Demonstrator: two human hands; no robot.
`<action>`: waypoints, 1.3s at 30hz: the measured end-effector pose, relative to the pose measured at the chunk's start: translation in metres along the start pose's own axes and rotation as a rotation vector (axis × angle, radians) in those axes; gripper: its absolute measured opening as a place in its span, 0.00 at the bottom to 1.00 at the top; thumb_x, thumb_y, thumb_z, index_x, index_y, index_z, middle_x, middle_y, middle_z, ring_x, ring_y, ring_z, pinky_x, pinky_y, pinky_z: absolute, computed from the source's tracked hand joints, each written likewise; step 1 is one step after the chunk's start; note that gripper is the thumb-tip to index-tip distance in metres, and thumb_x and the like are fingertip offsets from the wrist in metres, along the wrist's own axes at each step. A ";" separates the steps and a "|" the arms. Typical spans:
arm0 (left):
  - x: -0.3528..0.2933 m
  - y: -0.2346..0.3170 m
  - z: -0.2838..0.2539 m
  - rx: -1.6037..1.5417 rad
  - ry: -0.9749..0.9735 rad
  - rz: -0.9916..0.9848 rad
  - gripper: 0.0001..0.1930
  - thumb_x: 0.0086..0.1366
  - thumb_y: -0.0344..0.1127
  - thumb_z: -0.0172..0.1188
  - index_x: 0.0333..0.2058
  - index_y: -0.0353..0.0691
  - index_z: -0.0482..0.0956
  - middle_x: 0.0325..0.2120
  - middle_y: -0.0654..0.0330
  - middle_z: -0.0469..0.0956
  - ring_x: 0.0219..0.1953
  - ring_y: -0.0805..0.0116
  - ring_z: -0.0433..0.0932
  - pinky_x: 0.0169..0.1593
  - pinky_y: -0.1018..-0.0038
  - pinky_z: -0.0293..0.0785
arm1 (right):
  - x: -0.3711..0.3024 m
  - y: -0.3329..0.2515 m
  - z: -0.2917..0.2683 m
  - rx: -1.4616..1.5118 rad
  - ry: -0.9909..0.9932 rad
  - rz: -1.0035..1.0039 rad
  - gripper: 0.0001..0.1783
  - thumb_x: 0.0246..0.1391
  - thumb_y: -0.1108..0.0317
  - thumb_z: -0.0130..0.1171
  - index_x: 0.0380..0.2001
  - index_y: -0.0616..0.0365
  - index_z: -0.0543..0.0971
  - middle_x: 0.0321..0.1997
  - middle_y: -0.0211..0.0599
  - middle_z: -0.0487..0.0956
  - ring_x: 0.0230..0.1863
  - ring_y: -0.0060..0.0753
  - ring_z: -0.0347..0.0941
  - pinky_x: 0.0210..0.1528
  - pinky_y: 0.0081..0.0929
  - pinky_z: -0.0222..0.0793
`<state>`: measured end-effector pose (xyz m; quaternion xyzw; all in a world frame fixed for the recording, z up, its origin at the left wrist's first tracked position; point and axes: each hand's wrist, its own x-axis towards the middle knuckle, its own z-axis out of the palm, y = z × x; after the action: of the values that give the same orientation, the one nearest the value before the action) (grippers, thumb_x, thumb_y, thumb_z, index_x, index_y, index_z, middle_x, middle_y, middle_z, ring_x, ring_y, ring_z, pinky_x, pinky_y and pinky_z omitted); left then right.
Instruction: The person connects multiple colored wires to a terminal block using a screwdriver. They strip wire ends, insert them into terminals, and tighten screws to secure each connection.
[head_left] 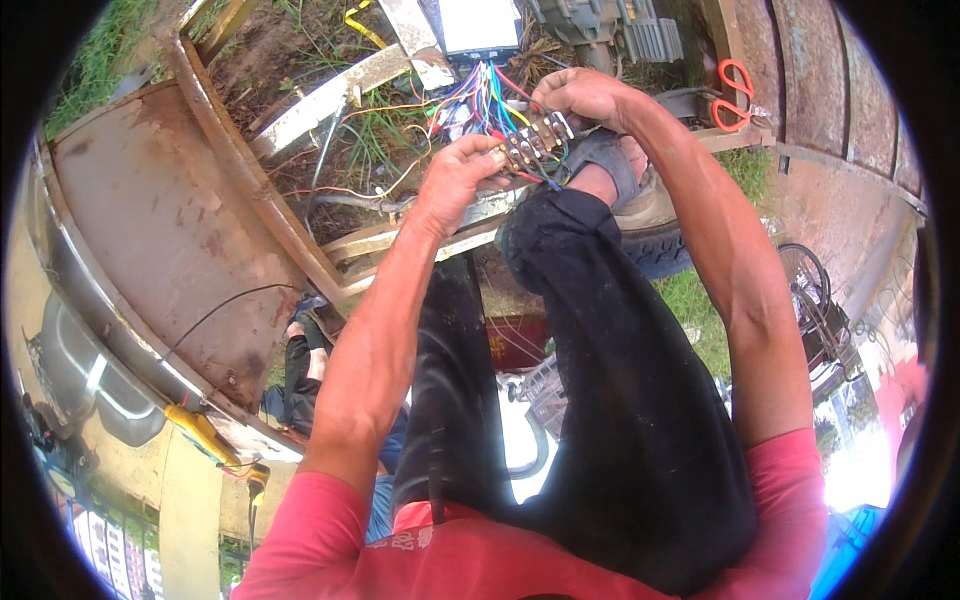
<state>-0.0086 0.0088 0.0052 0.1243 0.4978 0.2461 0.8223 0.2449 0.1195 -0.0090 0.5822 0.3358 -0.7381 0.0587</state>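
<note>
A dark terminal block (pixel 537 142) with rows of metal screws sits tilted between my hands. My left hand (pixel 458 180) pinches its left end between thumb and fingers. My right hand (pixel 585 97) is closed just above its right end, its fingertips pinched on a thin wire that leads from the bundle. Many coloured wires (pixel 487 98), red, blue, green, yellow and white, run down from a box with a white top face (pixel 480 27). Some wires pass behind the block and come out below it. My right fingertips partly hide the wire they hold.
Orange-handled scissors (pixel 733 97) lie on the frame at the right. A metal motor housing (pixel 607 30) stands at the far side. Rusty frame bars (pixel 245 165) and a large panel (pixel 170 240) are on the left, with a yellow meter (pixel 202 436) and another person's leg (pixel 300 370) nearby.
</note>
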 end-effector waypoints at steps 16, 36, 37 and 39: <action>0.003 -0.003 0.004 0.022 0.056 -0.008 0.12 0.73 0.31 0.63 0.51 0.31 0.80 0.42 0.56 0.86 0.41 0.69 0.85 0.46 0.73 0.84 | -0.038 -0.040 0.035 0.148 -0.062 -0.078 0.11 0.63 0.66 0.67 0.44 0.60 0.83 0.29 0.23 0.80 0.22 0.11 0.68 0.22 0.13 0.60; 0.005 0.001 0.004 0.072 0.079 -0.012 0.18 0.73 0.32 0.64 0.56 0.27 0.79 0.44 0.53 0.85 0.39 0.67 0.85 0.46 0.71 0.84 | -0.036 -0.043 0.059 -0.257 0.183 -0.150 0.13 0.61 0.62 0.69 0.37 0.62 0.87 0.30 0.29 0.84 0.29 0.18 0.73 0.34 0.25 0.72; 0.004 0.002 0.008 0.103 0.107 0.006 0.17 0.73 0.32 0.65 0.54 0.27 0.80 0.42 0.53 0.86 0.37 0.68 0.86 0.44 0.73 0.84 | -0.036 -0.043 0.058 -0.269 0.180 -0.142 0.13 0.61 0.61 0.69 0.37 0.62 0.87 0.30 0.29 0.83 0.28 0.18 0.73 0.34 0.25 0.72; 0.002 0.005 0.015 0.150 0.151 0.037 0.16 0.72 0.31 0.65 0.53 0.27 0.81 0.39 0.53 0.87 0.35 0.70 0.86 0.42 0.74 0.83 | -0.038 -0.044 0.057 -0.294 0.174 -0.126 0.14 0.61 0.60 0.69 0.35 0.62 0.86 0.29 0.29 0.83 0.28 0.18 0.73 0.33 0.25 0.72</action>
<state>0.0037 0.0145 0.0129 0.1757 0.5732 0.2319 0.7661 0.1890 0.1098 0.0494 0.6069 0.4799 -0.6299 0.0674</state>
